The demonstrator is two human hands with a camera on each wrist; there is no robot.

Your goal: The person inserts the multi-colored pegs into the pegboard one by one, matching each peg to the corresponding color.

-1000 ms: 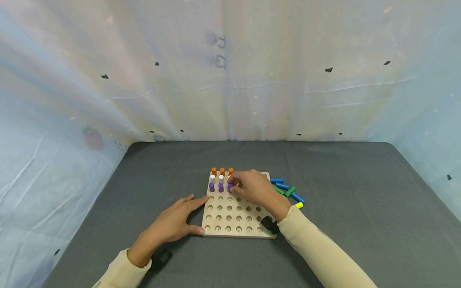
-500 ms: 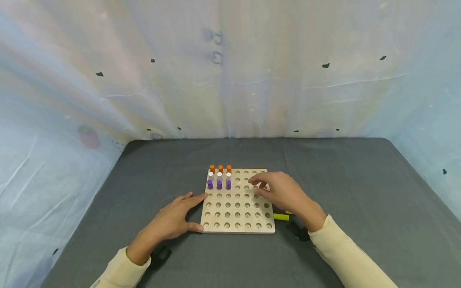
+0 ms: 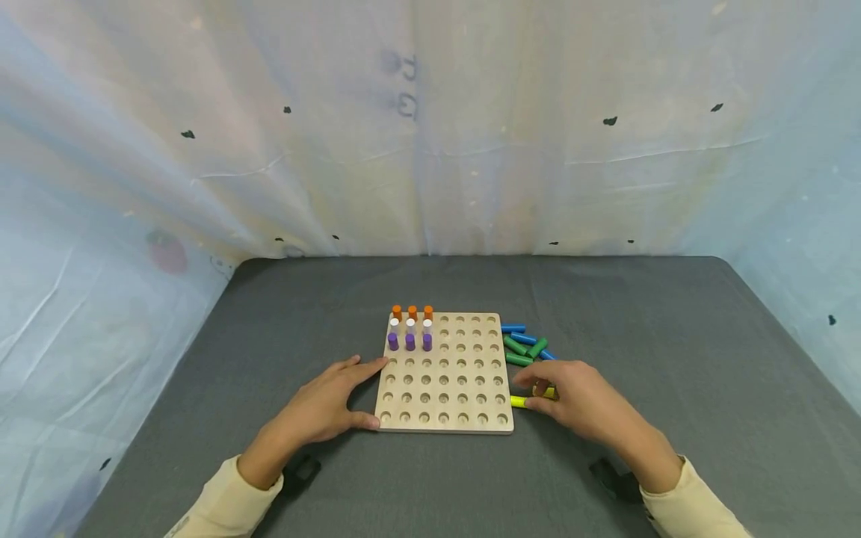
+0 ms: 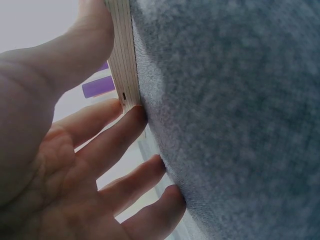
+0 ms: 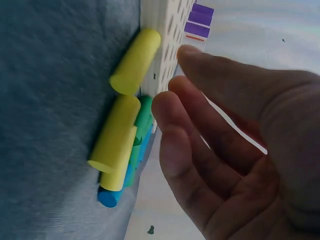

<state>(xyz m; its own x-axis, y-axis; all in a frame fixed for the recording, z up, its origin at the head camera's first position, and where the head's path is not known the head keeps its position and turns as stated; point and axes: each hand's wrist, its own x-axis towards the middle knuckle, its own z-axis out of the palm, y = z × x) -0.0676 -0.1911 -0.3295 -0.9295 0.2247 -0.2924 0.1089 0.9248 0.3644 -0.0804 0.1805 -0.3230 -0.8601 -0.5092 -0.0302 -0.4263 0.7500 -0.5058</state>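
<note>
A wooden pegboard (image 3: 452, 370) lies on the dark table. Three orange pegs (image 3: 412, 311), three white pegs (image 3: 410, 326) and three purple pegs (image 3: 410, 341) stand upright in its back left holes. My left hand (image 3: 326, 407) rests at the board's left edge, thumb and fingertips touching it, fingers spread. Over the yellow pegs (image 5: 135, 62) beside the board's right edge hovers my right hand (image 3: 578, 396), its fingers loosely bent and parted. In the right wrist view nothing is between its fingers and the pegs lie apart from them. The hand partly hides the yellow pegs in the head view.
Several green pegs (image 3: 519, 359) and blue pegs (image 3: 524, 339) lie loose in a pile against the board's right side. A grey cloth (image 3: 336, 299) covers the table, and pale hanging sheets (image 3: 484, 149) enclose it behind and at the sides.
The right hand has left the third purple peg, which stands in its hole, and has moved right and nearer to the yellow pegs. The left hand stays at the board's edge.
</note>
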